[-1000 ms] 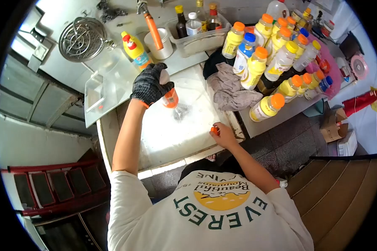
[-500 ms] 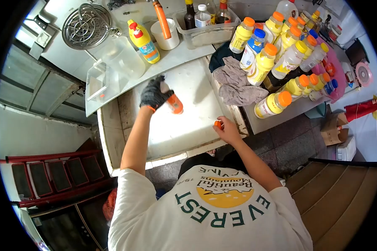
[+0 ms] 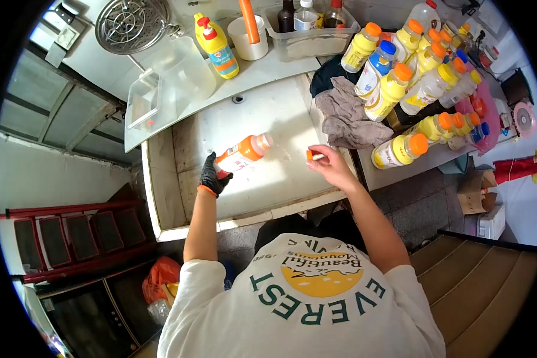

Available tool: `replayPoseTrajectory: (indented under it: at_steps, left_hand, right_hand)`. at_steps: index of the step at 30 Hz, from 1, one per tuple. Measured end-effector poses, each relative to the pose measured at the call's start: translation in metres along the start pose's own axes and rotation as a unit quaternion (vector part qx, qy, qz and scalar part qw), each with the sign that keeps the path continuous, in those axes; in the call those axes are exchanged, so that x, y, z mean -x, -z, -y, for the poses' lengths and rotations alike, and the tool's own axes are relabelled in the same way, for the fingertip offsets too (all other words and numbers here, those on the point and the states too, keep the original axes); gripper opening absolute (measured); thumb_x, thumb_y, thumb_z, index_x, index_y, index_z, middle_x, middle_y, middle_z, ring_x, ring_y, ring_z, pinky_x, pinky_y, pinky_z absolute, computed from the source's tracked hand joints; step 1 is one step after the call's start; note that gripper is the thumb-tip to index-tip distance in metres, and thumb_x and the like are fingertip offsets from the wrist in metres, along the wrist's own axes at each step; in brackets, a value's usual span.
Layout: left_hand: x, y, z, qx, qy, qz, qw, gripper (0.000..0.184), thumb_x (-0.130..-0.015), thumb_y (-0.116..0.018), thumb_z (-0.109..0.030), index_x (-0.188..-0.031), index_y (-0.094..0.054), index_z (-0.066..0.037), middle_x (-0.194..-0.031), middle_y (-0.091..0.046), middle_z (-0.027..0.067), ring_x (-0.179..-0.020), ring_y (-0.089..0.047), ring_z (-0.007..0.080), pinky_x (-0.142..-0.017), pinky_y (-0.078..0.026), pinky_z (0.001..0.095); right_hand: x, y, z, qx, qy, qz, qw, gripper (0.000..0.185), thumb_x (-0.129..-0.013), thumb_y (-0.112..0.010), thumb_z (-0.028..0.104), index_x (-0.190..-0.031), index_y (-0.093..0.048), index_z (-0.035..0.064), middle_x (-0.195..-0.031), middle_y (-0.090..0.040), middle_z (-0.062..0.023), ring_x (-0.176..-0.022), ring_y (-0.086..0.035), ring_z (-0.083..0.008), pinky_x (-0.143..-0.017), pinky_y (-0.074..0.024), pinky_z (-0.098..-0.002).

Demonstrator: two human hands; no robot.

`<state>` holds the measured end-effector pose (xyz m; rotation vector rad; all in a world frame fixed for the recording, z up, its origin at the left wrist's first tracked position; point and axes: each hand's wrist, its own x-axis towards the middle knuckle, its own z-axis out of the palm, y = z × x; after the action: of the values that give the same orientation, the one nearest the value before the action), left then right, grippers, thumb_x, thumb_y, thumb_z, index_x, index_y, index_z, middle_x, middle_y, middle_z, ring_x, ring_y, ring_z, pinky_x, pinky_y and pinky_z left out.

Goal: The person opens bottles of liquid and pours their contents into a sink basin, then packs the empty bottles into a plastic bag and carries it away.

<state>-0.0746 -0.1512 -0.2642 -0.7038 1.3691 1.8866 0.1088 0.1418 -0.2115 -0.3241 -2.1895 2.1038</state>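
My left hand (image 3: 212,177), in a dark glove with an orange cuff, is closed around the lower end of an orange-labelled plastic bottle (image 3: 240,154). The bottle lies tilted above the white sink (image 3: 262,191), and its uncapped neck points right toward my other hand. Bare and held apart from the bottle, my right hand (image 3: 334,167) pinches an orange bottle cap (image 3: 309,156) between thumb and fingers. Near the sink's far edge is a drain hole (image 3: 238,99).
Many capped bottles (image 3: 388,95) crowd the right counter, beside a crumpled grey cloth (image 3: 349,116). Along the back ledge stand a yellow cleaner bottle (image 3: 221,56), a white pot (image 3: 244,42), a clear jug (image 3: 191,74) and a bin of sauce bottles (image 3: 310,45).
My left hand has come lower and turned the bottle from neck-up to tilted, neck pointing right. My right hand has risen a little over the sink, still pinching the cap.
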Motion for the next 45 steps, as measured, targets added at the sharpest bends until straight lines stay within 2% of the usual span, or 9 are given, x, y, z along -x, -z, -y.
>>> replayPoseTrajectory:
  at_steps: [11, 26, 29, 33, 38, 40, 42, 44, 45]
  left_hand:
    - [0.016, -0.039, 0.019, 0.061, 0.05, 0.125, 0.989, 0.043, -0.079, -0.051, -0.045, -0.099, -0.05, -0.007, -0.074, -0.058, 0.0142, -0.049, -0.053, 0.0246, -0.029, -0.036, 0.0221]
    - [0.042, -0.054, 0.009, -0.092, 0.13, 0.154, 0.975, 0.042, -0.083, -0.042, -0.048, -0.093, -0.052, -0.008, -0.068, -0.06, 0.0123, -0.044, -0.053, 0.0215, -0.029, -0.037, 0.0262]
    - [0.045, -0.052, 0.008, -0.183, 0.156, 0.237, 0.941, 0.042, -0.083, -0.042, -0.049, -0.092, -0.053, -0.01, -0.067, -0.06, 0.0098, -0.045, -0.053, 0.0197, -0.031, -0.038, 0.0264]
    - [0.044, -0.062, 0.026, -0.077, 0.058, 0.106, 0.99, 0.042, -0.084, -0.041, -0.049, -0.095, -0.053, -0.01, -0.065, -0.058, 0.0071, -0.045, -0.052, 0.0186, -0.033, -0.04, 0.0263]
    - [0.052, -0.075, 0.026, -0.091, -0.226, 0.023, 0.97, 0.034, -0.087, -0.038, -0.042, -0.09, -0.054, -0.013, -0.071, -0.057, 0.0048, -0.045, -0.052, 0.0156, -0.033, -0.037, 0.0249]
    - [0.037, -0.059, 0.014, -0.108, -0.387, 0.09, 0.911, 0.023, -0.087, -0.045, -0.033, -0.089, -0.055, -0.012, -0.076, -0.056, 0.0019, -0.055, -0.053, 0.0127, -0.043, -0.044, 0.0248]
    - [0.044, -0.069, 0.004, -0.112, -0.556, 0.014, 0.824, 0.024, -0.088, -0.047, -0.025, -0.096, -0.055, -0.004, -0.088, -0.055, 0.0038, -0.081, -0.052, 0.0143, -0.073, -0.044, 0.0289]
    - [0.092, -0.101, -0.007, -0.218, -0.651, -0.053, 0.725, 0.025, -0.089, -0.044, -0.023, -0.096, -0.053, -0.001, -0.091, -0.054, 0.0062, -0.085, -0.05, 0.0169, -0.08, -0.04, 0.0306]
    - [0.105, -0.107, -0.012, -0.224, -0.664, -0.015, 0.713, 0.025, -0.089, -0.043, -0.023, -0.095, -0.052, 0.0, -0.091, -0.054, 0.0071, -0.084, -0.049, 0.0173, -0.081, -0.039, 0.0306]
  right_hand:
    - [-0.038, -0.013, 0.083, 0.119, 0.161, 0.028, 0.979, 0.038, -0.07, -0.067, 0.0, -0.105, -0.055, 0.002, -0.101, -0.056, -0.011, -0.085, -0.06, -0.0211, -0.078, -0.0501, -0.0286]
    - [-0.015, -0.002, 0.128, 0.324, 0.309, 0.139, 0.883, 0.04, -0.065, -0.068, 0.003, -0.104, -0.057, 0.0052, -0.099, -0.057, -0.009, -0.087, -0.059, -0.0256, -0.074, -0.048, -0.0327]
    - [-0.008, 0.002, 0.128, 0.35, 0.255, 0.144, 0.89, 0.038, -0.07, -0.067, 0.006, -0.105, -0.054, 0.0044, -0.098, -0.058, -0.0112, -0.086, -0.059, -0.0259, -0.073, -0.0479, -0.032]
    - [0.001, -0.006, 0.114, 0.313, 0.245, 0.053, 0.916, 0.034, -0.077, -0.063, 0.013, -0.106, -0.049, 0.0037, -0.09, -0.059, -0.0139, -0.078, -0.06, -0.0281, -0.067, -0.0481, -0.0329]
    - [-0.007, -0.008, 0.087, 0.321, 0.165, -0.069, 0.93, 0.032, -0.087, -0.044, 0.037, -0.097, -0.04, 0.0067, -0.073, -0.059, -0.0177, -0.067, -0.059, -0.0369, -0.056, -0.0448, -0.0435]
    - [-0.019, -0.012, 0.063, 0.206, 0.083, -0.083, 0.972, 0.039, -0.087, -0.041, 0.042, -0.094, -0.04, 0.0031, -0.073, -0.058, -0.0166, -0.068, -0.057, -0.0317, -0.06, -0.0444, -0.0402]
    - [-0.028, -0.018, 0.042, 0.046, 0.032, -0.118, 0.991, 0.044, -0.087, -0.04, 0.043, -0.089, -0.042, -0.0009, -0.072, -0.055, -0.0116, -0.065, -0.054, -0.0216, -0.063, -0.0434, -0.0344]
    - [-0.025, -0.011, 0.047, -0.074, -0.134, -0.013, 0.988, 0.04, -0.087, -0.04, 0.037, -0.082, -0.045, -0.0018, -0.077, -0.054, -0.0153, -0.072, -0.053, -0.0199, -0.068, -0.0424, -0.0319]
    - [-0.024, -0.024, 0.034, -0.05, -0.097, -0.138, 0.984, 0.038, -0.086, -0.04, 0.037, -0.083, -0.045, -0.0001, -0.068, -0.054, -0.0163, -0.065, -0.056, -0.0253, -0.063, -0.0433, -0.0358]
